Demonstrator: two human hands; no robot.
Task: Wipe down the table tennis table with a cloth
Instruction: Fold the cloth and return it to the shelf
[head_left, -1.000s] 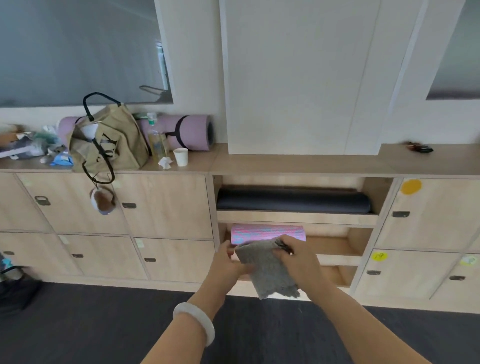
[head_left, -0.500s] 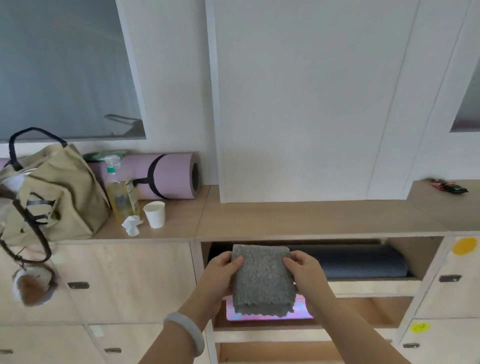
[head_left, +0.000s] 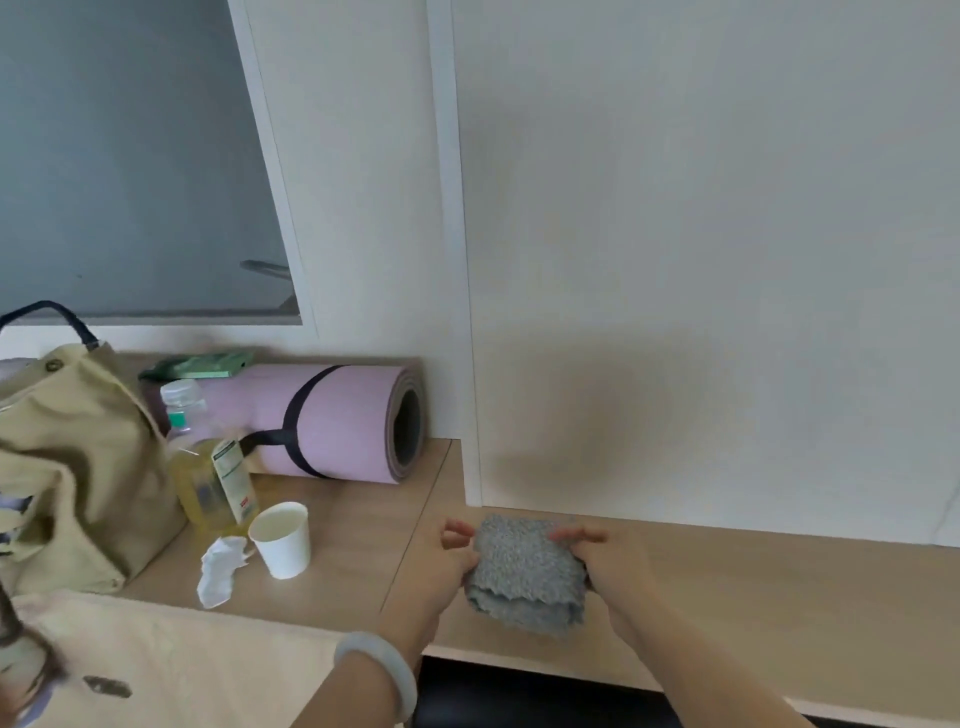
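- Wooden counter (head_left: 753, 582) ran along a white wall panel (head_left: 675, 260); the table tennis table was not in view, so by my judgement wiping had not started yet.
- Grey cloth (head_left: 524, 566) was folded and held low over the counter, near its front edge. I could not tell if it touched the wood.
- Left hand (head_left: 441, 566) gripped the cloth's left edge w/ curled fingers; right hand (head_left: 615, 569) gripped the right edge the same way. Both were closed on it, none was free.
- Risk 1: the fold looked loose at the bottom. If one hand let go while carrying, the cloth would prob. fall open or drop.
- Risk 2: the paper cup (head_left: 283, 540) stood near the left hand. A wide swing of the left arm could knock it over, and the bottle (head_left: 208, 467) just behind it too.
- Risk 3: if the cloth dragged on the counter it could pick up dust and bring it to the table.
- Containers: the cup was upright, open top, pale inside; whether it held liquid, I could not tell. The bottle was capped, w/ yellowish liquid filling most of it. The tan bag (head_left: 67, 467) stood beside the bottle; its contents were not visible.
- Crumpled tissue (head_left: 221, 569) lay just beside the cup, and a rolled pink mat (head_left: 332, 421) lay behind, against the wall.
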